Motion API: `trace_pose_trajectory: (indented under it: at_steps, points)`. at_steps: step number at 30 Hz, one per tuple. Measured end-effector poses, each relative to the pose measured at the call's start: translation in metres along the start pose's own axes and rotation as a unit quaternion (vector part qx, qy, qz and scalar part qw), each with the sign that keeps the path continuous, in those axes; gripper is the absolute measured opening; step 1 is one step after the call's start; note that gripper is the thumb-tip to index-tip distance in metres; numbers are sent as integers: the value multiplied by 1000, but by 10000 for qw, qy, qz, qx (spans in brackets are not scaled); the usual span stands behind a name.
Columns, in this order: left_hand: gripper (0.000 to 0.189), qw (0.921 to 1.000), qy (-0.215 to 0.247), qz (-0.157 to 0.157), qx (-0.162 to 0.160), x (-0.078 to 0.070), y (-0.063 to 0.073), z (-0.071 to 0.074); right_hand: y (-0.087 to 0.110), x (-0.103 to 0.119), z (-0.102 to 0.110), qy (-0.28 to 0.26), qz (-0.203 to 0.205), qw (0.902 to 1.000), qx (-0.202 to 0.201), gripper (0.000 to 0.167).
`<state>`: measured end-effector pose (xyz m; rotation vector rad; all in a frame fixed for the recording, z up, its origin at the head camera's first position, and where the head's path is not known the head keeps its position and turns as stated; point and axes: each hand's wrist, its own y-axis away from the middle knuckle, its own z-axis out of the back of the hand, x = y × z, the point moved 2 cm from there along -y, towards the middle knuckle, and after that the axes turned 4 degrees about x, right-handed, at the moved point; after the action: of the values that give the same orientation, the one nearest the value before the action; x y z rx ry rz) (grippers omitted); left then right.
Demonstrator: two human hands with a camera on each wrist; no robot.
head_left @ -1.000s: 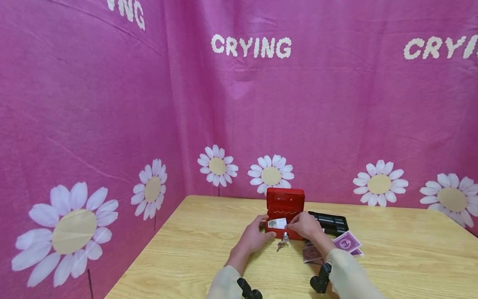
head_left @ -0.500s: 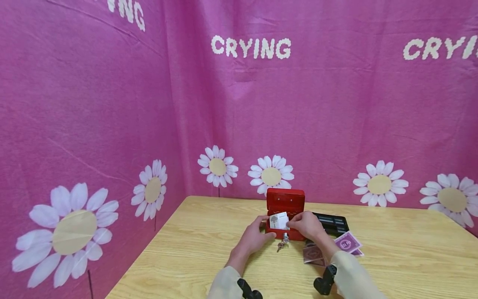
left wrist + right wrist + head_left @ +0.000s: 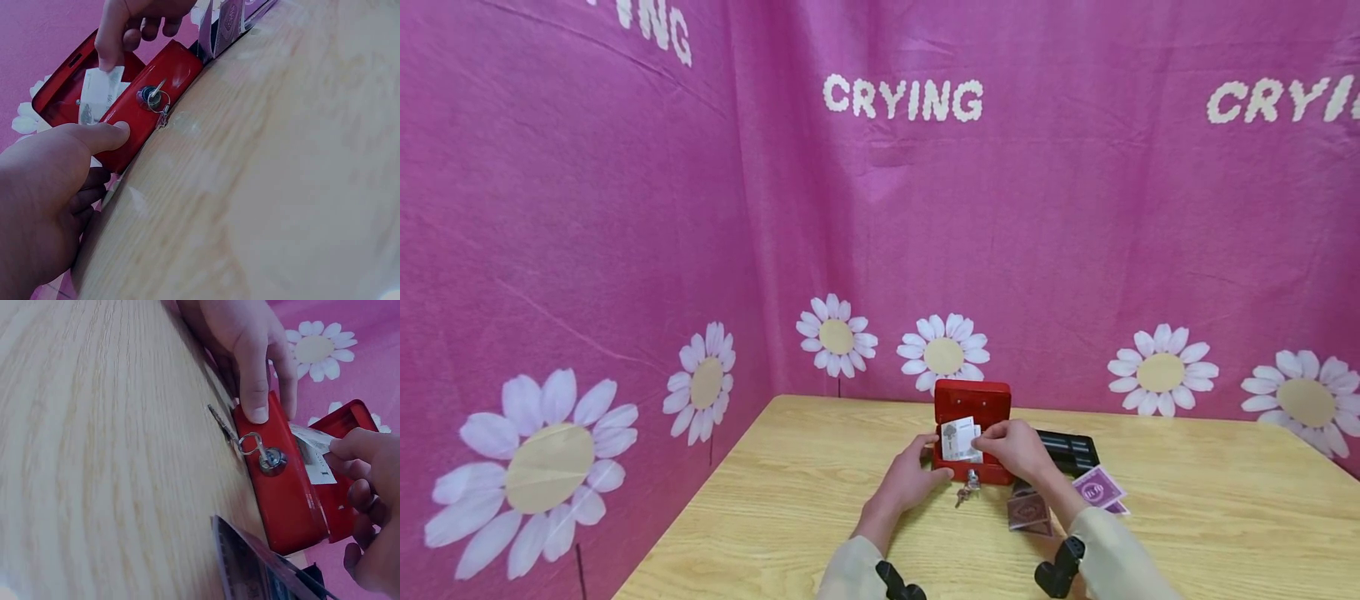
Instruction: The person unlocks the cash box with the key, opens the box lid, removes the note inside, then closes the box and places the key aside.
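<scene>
A small red cash box (image 3: 996, 474) stands on the table with its lid raised toward the back. My left hand (image 3: 910, 479) grips its left end, thumb on the front wall and fingers around the side. Between thumb and fingertips my right hand (image 3: 1019, 450) pinches a white paper banknote (image 3: 957, 438) by its right edge, tilted up over the box opening. Another pale note (image 3: 319, 467) lies lower in the box, partly hidden. In the front lock (image 3: 272, 460) sits a key, with a second key (image 3: 222, 422) hanging from its ring.
Right of the box lies a black compartment tray (image 3: 1069, 451), partly behind the right hand. Purple notes (image 3: 1101, 486) and a darker folded note (image 3: 1028, 511) are near the right forearm. A pink daisy curtain (image 3: 1045, 250) borders the wooden table (image 3: 760, 500).
The right hand has drawn the white note upward, so it stands steeper and shows more above the box, uncovering another note behind it. The left hand keeps its place on the box.
</scene>
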<state>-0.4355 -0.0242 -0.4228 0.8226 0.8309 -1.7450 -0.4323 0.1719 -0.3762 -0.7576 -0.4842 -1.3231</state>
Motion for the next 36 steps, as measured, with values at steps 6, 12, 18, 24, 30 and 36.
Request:
trace_pose_trajectory:
  at_steps: [6, 12, 18, 24, 30, 36]
  points:
    - [61, 10000, -13, -10, -28, -1, 1, -1, 5, 4, 9, -179, -33, 9998, 125, 22]
    - [61, 9999, 2, -140, -47, -2, 2, 0, 11, 7, 19, -297, 75, 9994, 161, 22]
    - [61, 9995, -48, -307, -92, -2, 1, -1, 19, 9, 29, -239, 222, 9991, 254, 22]
    - [62, 9995, -96, -285, -100, 0, -1, 0, 25, 10, 35, -64, 332, 9992, 226, 19]
    - [61, 9995, -76, -270, -150, 1, -2, 2, 32, 8, 39, -93, 235, 9992, 322, 21]
    - [61, 9998, -58, -199, -68, 4, -4, -1, 40, 3, 44, -128, 186, 9994, 275, 21]
